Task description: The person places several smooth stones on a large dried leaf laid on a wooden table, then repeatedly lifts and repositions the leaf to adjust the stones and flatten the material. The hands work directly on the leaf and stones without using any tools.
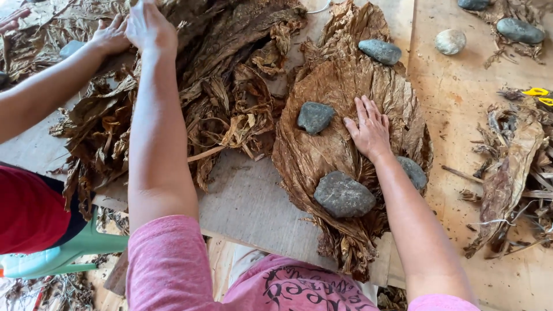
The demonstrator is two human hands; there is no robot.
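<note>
Dried brown leaves lie flattened in one stack at the middle of the wooden table, their tips hanging over its near edge; a second, looser heap of crumpled leaves fills the far left part of the table, and a third, smaller bundle of leaf scraps and stems lies by the right edge; a grey board shows bare between the heap and the stack, and the widest open wood runs as a strip between the stack and the right-hand scraps. Four grey stones rest on the stack: a large one near the near edge, a mid-sized one at its centre, one at the far end, and one half hidden behind the right wrist; three more stones sit toward the far right corner. The person's right hand lies flat on the stack, fingers spread wide, pressing the leaf and gripping nothing, just beside the centre stone. The left hand reaches to the far side of the loose heap, fingers curled down into the leaves; whether it clasps one I cannot tell. Another person's hand rests on the same heap just to its left. A yellow handle peeks in at the right edge.
</note>
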